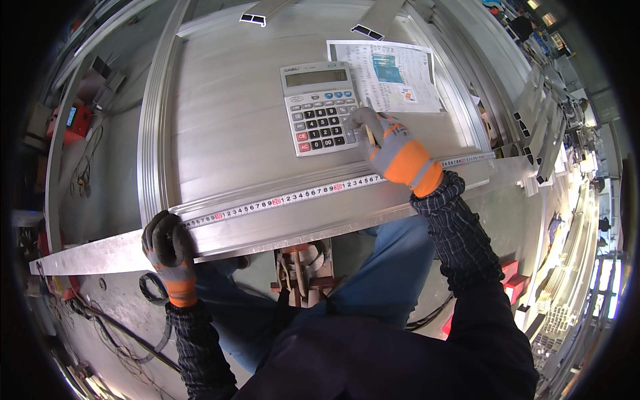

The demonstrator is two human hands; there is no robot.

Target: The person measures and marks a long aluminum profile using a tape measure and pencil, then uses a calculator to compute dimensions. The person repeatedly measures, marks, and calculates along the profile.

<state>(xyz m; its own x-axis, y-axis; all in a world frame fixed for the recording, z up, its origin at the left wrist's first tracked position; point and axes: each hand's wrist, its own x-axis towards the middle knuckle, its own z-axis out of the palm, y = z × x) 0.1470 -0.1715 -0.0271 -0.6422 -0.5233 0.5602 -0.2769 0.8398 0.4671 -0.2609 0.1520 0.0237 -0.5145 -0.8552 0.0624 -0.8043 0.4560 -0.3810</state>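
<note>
Here at left, the left hand bends over the tape measure's end, likely steadying it; whether those fingers clamp it, I can't tell. The tape runs rightward along the desk's near edge, figures up for reading. Above sits the calculator, within easy reach. Now the right hand, fingers closed round what looks like a pencil; beyond, a printed sheet lies face up, handy for checking.

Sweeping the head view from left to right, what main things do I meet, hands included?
Red box with a small screen, gloved left hand, calculator, gloved right hand, stacked long pale bars.
</note>
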